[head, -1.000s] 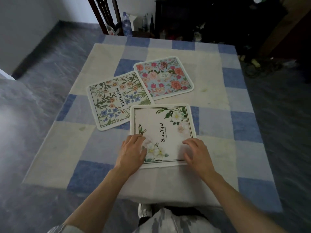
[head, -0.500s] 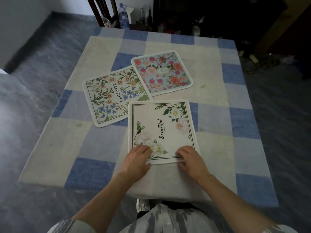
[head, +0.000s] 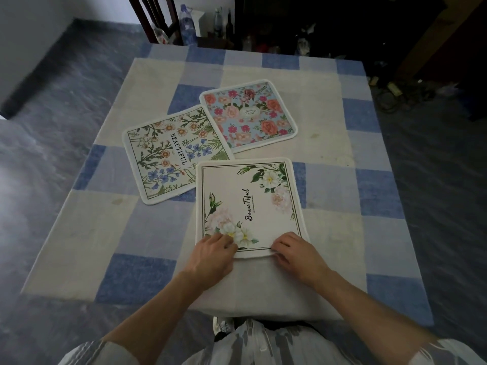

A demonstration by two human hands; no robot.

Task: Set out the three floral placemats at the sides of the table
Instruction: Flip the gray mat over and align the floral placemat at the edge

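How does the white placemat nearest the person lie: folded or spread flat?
Spread flat: the white placemat shows its whole printed border, both hands at its near edge.

We see a grey marbled floor [head: 47, 106], a pale wall [head: 29, 19], a dark wooden chair [head: 155, 19], bottles [head: 187, 25], dim cluttered furniture [head: 329, 19].

3 placemats [head: 250, 206] on table [head: 342, 233], 1 nearest, 2 behind

A home dining room. A checked cloth [head: 263, 72] covers the desk. A wooden chair [head: 155, 19] and bottles [head: 187, 25] stand behind it.
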